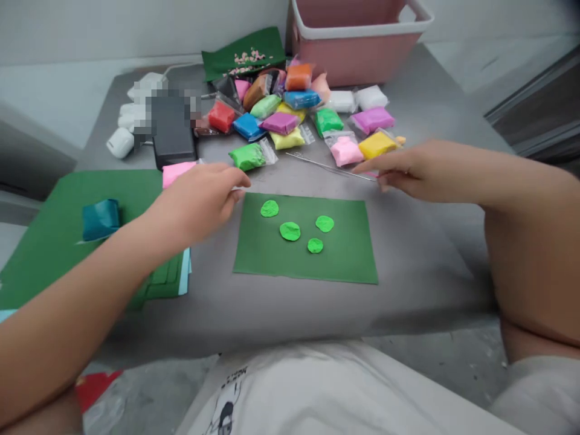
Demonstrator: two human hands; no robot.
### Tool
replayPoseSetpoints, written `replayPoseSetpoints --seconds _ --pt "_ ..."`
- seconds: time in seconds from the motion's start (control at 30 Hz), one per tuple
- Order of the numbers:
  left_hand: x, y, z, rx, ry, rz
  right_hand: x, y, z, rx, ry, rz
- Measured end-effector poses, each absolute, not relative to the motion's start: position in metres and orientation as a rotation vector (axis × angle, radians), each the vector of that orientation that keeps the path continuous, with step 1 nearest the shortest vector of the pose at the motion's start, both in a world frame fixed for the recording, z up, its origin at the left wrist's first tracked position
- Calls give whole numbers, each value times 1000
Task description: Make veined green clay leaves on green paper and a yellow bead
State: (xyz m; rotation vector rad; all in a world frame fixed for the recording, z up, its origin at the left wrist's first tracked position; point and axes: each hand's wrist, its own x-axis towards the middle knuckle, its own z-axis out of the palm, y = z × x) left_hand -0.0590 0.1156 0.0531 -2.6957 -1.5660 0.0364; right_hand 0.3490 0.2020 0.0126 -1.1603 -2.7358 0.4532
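Note:
My left hand [203,196] hovers by the top left corner of a dark green sheet [344,264], thumb and fingertips drawn close together. Whatever may sit between them is too small to make out. Four flattened bright green clay discs, one of them a larger disc [290,231], lie on the sheet. Beyond its top right corner, my right hand [410,172] reaches over a thin metal tool [321,164] lying on the table. The index finger stretches along the tool's near end, with the thumb apart from it.
Several bagged clay packs, including a yellow pack [378,145] and a green pack [248,156], crowd the back. A pink basket [353,54] stands behind them. At left are a black case [173,136], a white earbud case [121,143], green sheets [49,241] and a teal packet [100,220].

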Motion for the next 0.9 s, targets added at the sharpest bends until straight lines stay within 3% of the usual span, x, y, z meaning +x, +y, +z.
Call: replayPoseSetpoints --seconds 0.33,0.53,0.73,0.83,0.9 --pt "-58 157 44 -2910 -1873 274 353 213 -2 -1346 -2662 182" --pt "-56 177 53 -2655 -1805 20 340 195 20 -1113 -2563 47" --pt "-64 221 19 -2616 -1659 43 321 181 31 -1133 -2514 -35" --pt "-73 227 7 -2656 -1640 -166 303 167 35 -1179 -2392 101" --pt "-73 220 9 -2641 -1632 -438 286 156 38 -1189 -2222 433"
